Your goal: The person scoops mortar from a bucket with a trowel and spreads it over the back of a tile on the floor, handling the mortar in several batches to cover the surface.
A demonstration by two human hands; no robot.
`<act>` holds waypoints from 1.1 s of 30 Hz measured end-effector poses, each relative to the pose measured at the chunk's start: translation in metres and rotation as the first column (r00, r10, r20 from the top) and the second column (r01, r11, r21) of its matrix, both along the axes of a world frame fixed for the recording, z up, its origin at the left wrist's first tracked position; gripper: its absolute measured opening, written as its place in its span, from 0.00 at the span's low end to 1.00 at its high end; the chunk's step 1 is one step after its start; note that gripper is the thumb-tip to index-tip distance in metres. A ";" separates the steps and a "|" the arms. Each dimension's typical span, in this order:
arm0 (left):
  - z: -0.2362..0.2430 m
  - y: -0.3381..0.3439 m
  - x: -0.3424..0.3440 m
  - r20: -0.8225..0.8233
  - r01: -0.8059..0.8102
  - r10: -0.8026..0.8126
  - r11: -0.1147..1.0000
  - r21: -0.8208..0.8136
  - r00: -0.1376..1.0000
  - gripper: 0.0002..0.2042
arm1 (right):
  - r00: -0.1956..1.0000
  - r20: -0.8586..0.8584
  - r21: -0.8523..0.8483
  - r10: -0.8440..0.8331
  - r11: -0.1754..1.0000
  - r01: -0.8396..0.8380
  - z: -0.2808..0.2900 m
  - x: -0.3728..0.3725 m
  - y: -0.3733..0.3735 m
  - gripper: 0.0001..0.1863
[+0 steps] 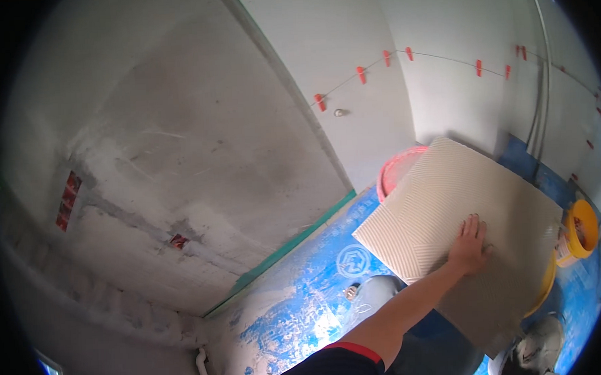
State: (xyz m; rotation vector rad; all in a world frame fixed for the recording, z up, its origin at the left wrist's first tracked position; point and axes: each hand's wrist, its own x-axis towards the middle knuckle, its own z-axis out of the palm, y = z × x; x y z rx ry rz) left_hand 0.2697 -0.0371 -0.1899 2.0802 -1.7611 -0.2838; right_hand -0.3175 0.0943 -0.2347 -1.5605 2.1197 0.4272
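My left hand lies palm down with fingers extended on a large square tile coated in pale, ridged adhesive with combed lines. The tile is tilted above the floor, partly covering a pink bucket at its upper left and a yellow rounded container under its right side; what supports it is hidden. A smaller yellow tub stands just to its right. My right hand is not in view. My grey-trousered knee shows below the tile.
A blue, mortar-smeared protective sheet covers the floor. An unfinished grey wall rises at left. Pale tiled walls carry a cord and several red clips. A white pipe stands low at left.
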 end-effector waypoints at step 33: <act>-0.037 -0.034 0.027 0.227 0.124 -0.061 0.954 -0.274 0.972 0.32 | 0.962 -0.105 -0.044 -0.251 0.968 0.248 0.102 0.065 0.075 0.23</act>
